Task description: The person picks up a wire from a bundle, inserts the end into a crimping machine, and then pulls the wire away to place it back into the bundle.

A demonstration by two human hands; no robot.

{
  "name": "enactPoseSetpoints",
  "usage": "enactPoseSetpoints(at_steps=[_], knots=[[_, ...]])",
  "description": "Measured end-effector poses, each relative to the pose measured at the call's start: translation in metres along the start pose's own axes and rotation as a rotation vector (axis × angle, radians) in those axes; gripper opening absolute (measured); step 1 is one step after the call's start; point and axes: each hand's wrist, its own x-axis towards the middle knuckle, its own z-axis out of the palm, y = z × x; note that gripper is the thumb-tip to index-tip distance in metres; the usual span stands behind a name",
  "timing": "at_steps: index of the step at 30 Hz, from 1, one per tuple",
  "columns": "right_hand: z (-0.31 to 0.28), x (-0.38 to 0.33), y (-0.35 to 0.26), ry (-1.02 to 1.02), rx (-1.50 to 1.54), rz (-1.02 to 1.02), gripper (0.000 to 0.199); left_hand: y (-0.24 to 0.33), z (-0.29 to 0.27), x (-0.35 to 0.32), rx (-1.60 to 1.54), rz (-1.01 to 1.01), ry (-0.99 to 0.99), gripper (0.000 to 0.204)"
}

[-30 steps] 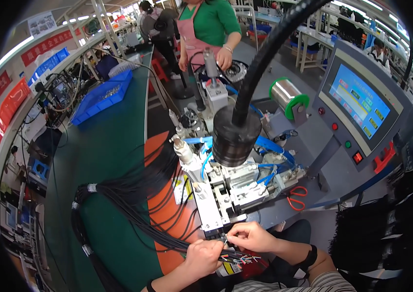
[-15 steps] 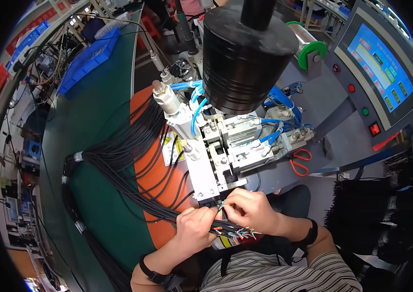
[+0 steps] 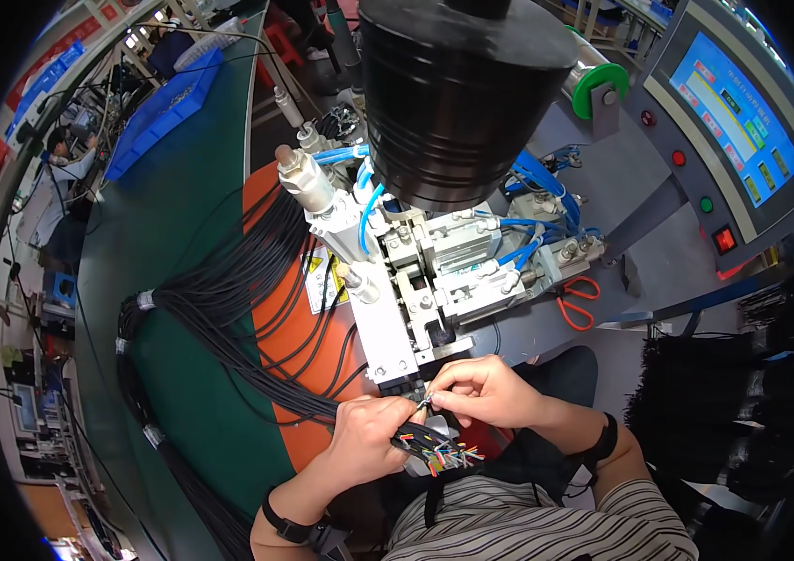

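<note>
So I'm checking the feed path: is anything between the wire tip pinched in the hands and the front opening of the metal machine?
Nothing visible. The right hand and left hand pinch the wire tip just below the machine's front block, with only open gap between. The loose coloured wire ends lie nearer the person, out of the path.

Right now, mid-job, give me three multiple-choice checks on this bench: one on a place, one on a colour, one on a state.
1. Where do the scissors lie?
A. right of the metal press fixture
B. on the green mat
C. in the blue bin

2. What colour are the scissors' handles?
A. blue
B. red-orange
C. black

3. What are both hands doing?
A. resting flat on the mat
B. pinching a wire end together
C. pressing the touchscreen

Answers: 1 A, they lie on the grey base right of the fixture. 2 B, both loops are red-orange. 3 B, the left hand and right hand meet at a wire end just below the fixture.
</note>
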Motion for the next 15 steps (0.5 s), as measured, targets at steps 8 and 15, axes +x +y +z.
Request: enactPoseSetpoints(at_steps=[8,15], knots=[[0.002,0.002,-0.003,0.025,-0.335,-0.119,0.009,0.008,0.002,-0.001,0.107,-0.002,0.010,0.012],[0.017,0.001,-0.003,0.337,-1.303,-0.503,0.009,0.016,0.004,-0.005,0.373,-0.034,0.024,0.045]])
